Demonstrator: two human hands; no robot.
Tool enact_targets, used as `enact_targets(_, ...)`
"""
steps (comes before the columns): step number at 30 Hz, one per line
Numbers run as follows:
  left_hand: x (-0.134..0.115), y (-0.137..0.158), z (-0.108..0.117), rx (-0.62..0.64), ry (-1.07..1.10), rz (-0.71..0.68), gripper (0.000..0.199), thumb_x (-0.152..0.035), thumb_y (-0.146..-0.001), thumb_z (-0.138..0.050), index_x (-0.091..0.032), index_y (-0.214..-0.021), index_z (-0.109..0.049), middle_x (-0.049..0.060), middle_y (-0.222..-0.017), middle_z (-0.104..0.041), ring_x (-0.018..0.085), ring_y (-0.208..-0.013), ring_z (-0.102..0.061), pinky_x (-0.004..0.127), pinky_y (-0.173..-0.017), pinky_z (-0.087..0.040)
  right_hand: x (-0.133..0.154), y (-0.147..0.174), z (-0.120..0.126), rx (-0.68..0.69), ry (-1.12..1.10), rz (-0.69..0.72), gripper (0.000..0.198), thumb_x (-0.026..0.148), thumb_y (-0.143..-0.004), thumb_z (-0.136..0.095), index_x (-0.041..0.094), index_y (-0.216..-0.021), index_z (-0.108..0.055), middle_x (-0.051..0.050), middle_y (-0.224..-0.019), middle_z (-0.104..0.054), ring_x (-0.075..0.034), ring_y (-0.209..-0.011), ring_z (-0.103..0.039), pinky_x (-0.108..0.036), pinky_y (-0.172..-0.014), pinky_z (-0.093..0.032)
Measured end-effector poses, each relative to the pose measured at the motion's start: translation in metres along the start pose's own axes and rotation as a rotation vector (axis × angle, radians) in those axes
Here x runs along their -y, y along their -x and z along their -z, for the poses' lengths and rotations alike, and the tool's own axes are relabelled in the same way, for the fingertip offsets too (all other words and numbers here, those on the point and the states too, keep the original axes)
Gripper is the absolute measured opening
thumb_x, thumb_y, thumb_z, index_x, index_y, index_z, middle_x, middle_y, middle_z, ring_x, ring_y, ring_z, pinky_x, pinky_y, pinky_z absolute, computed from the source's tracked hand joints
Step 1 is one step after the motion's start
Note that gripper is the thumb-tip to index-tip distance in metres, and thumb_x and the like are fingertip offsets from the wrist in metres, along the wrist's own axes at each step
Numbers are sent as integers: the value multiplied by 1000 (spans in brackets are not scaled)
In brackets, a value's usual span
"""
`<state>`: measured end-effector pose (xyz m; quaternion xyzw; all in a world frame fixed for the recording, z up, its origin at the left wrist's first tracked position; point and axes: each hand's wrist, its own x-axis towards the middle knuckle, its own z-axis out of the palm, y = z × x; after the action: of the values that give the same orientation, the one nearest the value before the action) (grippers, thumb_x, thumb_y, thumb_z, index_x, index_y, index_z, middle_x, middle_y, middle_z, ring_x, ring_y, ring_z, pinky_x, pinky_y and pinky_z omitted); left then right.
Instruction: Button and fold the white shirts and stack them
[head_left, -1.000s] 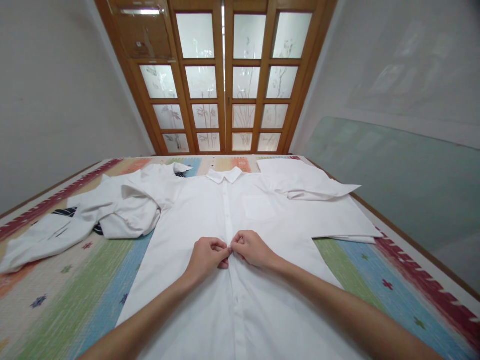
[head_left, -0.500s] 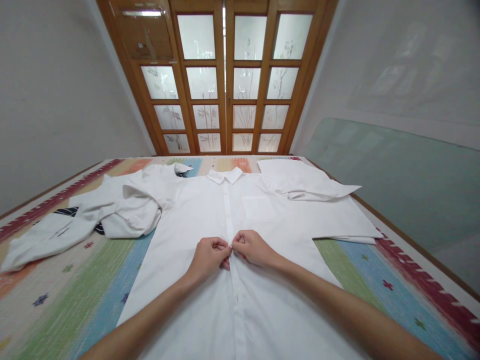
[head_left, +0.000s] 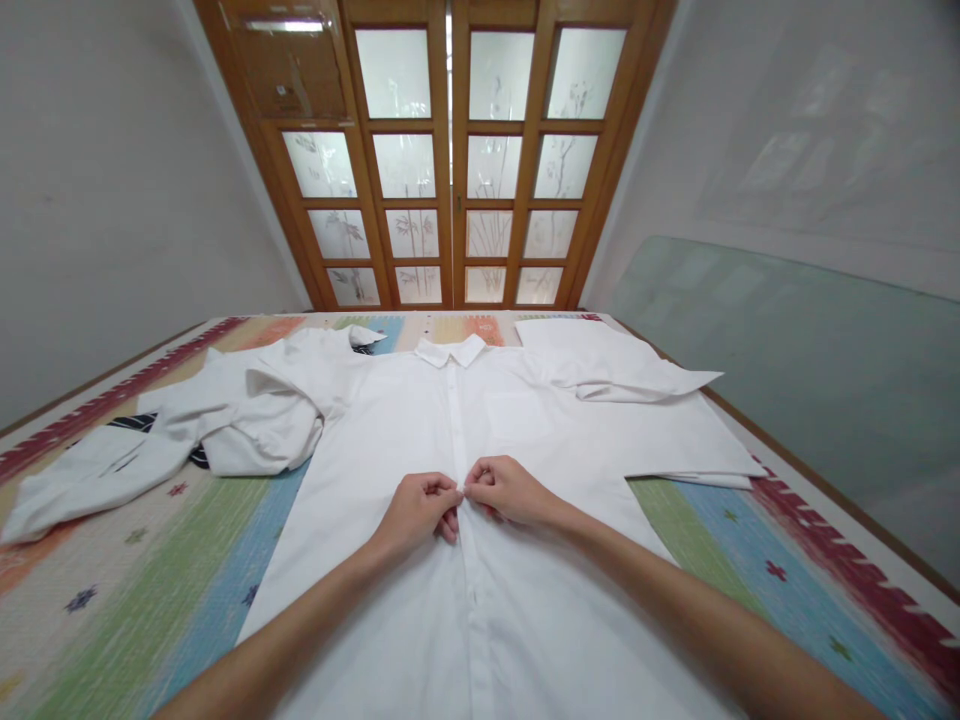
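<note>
A white collared shirt (head_left: 375,430) lies spread front side up, its collar pointing away from me and its button placket running down the middle. My left hand (head_left: 424,508) pinches the placket from the left, about halfway down. From the other side my right hand (head_left: 506,490) pinches the same spot, and the fingertips of both hands meet there. Any button between them is too small and too covered to make out. Below the hands the placket lies along the shirt front.
A crumpled white garment with dark striped parts (head_left: 262,410) lies at the left. Folded white cloth (head_left: 600,350) lies at the right. Underneath is a colourful striped mat (head_left: 157,560). Wooden glazed doors (head_left: 450,160) stand beyond, and a pale green panel (head_left: 787,370) leans at the right wall.
Both hands stay at the same spot on the placket. The right hand and its fingers have shifted very slightly; the shirt lies as before.
</note>
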<state>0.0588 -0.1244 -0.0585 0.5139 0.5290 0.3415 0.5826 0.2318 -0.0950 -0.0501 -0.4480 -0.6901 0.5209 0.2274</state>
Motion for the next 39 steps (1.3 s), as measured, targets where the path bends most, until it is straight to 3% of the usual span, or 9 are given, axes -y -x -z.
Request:
enact_targets(8, 1, -1, 0, -44, -9, 12, 31, -43, -74, -68, -14, -72, -57, -1, -51, -60, 13, -39, -59, 22, -39, -49, -3, -2, -1, -8, 38, 8, 7, 17, -79, -55, 18, -72, -56, 7, -47, -54, -7, -39, -44, -18, -45, -33)
enact_targets(24, 0, 0, 0, -30, -49, 63, 19, -34, -76, -59, -16, -70, -53, -2, -49, -59, 12, -34, -56, 19, -31, -42, 1, 2, -3, -49, 188, 94, 10, 10, -78, -53, 17, -75, -59, 6, -51, -54, -10, -50, -48, -20, -54, -35)
enact_targets(32, 1, -1, 7, 18, -135, 14, 24, -38, -78, -59, -15, -74, -58, -1, -51, -60, 14, -35, -57, 21, -32, -43, 1, 4, -6, -137, 282, 160, 10, 16, -81, -57, 15, -76, -65, 4, -57, -56, -10, -55, -49, -21, -57, -34)
enact_targets(36, -2, 1, 7, -52, -237, -29, 17, -33, -79, -56, -16, -76, -58, -3, -50, -58, 13, -34, -55, 21, -32, -39, 2, 4, -8, -164, 336, 152, 10, 15, -80, -57, 15, -76, -67, 3, -59, -57, -10, -56, -50, -21, -57, -35)
enact_targets(39, -4, 3, 8, -117, -384, -165, 12, -29, -78, -58, -18, -80, -60, -6, -47, -55, 11, -35, -51, 21, -39, -39, 1, 5, -10, -184, 386, 162, 9, 17, -82, -58, 16, -81, -68, 2, -61, -60, -11, -58, -52, -21, -58, -36)
